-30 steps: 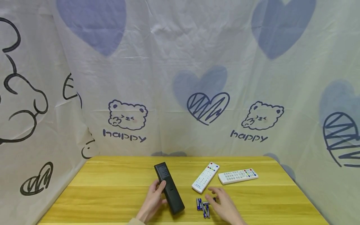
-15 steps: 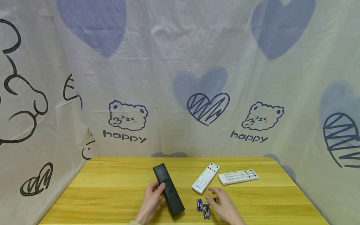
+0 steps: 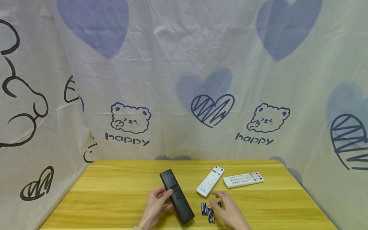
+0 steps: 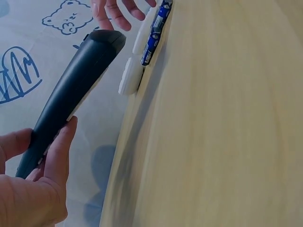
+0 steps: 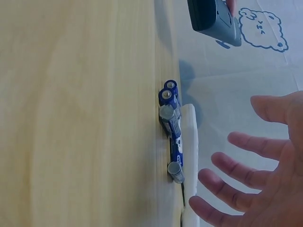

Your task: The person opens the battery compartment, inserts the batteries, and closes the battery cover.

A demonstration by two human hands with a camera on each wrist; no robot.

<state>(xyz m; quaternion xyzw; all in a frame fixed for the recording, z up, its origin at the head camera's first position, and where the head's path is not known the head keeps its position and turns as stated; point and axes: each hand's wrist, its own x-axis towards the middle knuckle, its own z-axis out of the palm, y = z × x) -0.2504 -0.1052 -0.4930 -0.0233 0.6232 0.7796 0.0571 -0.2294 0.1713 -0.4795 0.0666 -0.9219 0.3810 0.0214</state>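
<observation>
Here, above a yellow wood-grain table [image 3: 109, 204], a person's left hand [image 3: 155, 203] pinches a long black plastic remote control [image 3: 178, 198] slanting lengthwise to the near right, with blue-and-silver cylindrical batteries [image 3: 209, 216] lying mostly between it and the nearer, empty right hand [image 3: 228, 209], fingers loosely spread.

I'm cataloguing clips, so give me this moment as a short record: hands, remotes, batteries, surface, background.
Left hand: holds the black remote, back upward, raised off the table
Right hand: fingers spread, nothing held, near the batteries
White remotes: two, lying buttons up beyond the batteries
Batteries: loose cluster on the table
Table: wood grain
Background: pale printed cloth
</observation>
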